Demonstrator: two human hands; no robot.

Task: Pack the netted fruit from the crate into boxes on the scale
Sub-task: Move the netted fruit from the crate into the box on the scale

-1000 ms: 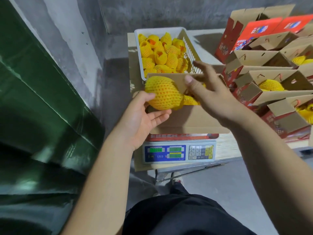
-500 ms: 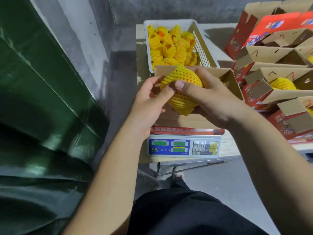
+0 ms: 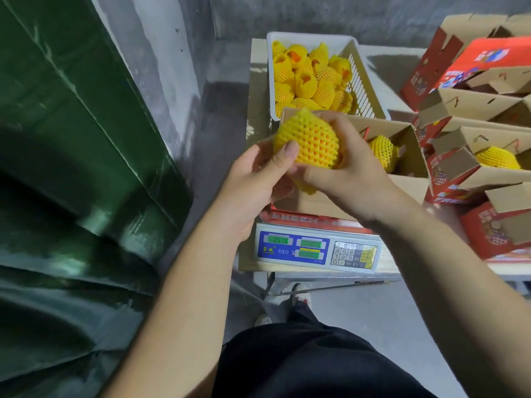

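Netted fruit (image 3: 311,140) has shifted left since the earlier frame, uncovering a second netted fruit (image 3: 380,150) inside the open box (image 3: 408,156) on the scale (image 3: 316,251). Both hands grip it above the box's left end: left hand (image 3: 258,179) thumb on its near-left side, right hand (image 3: 347,170) curled round its right side. White crate (image 3: 370,90) of netted fruit sits behind the box on the tabletop (image 3: 255,110).

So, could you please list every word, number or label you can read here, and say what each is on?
"7 8 9 / 4 5 6 / 1 2 3 / 0": keypad of the scale.
Green displays and blue-panel logo on the scale: too blurred to read.
Print on the red boxes: blurred, unreadable.
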